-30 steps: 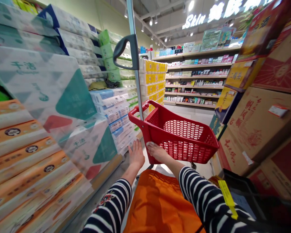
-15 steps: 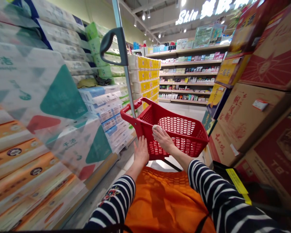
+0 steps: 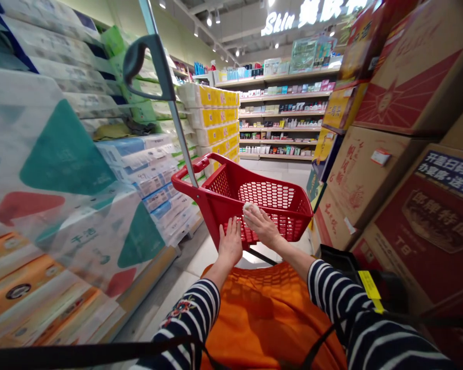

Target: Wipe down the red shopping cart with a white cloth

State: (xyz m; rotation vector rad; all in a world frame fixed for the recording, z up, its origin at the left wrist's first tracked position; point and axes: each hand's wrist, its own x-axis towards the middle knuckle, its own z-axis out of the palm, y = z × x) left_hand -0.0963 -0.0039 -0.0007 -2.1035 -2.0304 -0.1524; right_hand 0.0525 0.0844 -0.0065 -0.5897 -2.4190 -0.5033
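A red plastic shopping basket on a trolley stands in the aisle ahead of me, with nothing in it. Its metal pole and grey handle rise up at the left. My left hand lies flat and open against the basket's near wall. My right hand presses a small white wad onto the near rim, fingers closed over it. Both sleeves are striped black and white. An orange cloth lies over my lap.
Stacked packs of tissue and toilet paper fill the left side. Brown and red cardboard cartons are piled on the right. Far shelves hold small bottles under a lit sign. A black crate sits low on the right.
The basket has drifted left in view and the view has shifted. My right hand with the white wad has risen from the basket's lower wall to its rim. My left hand moved onto the basket's wall.
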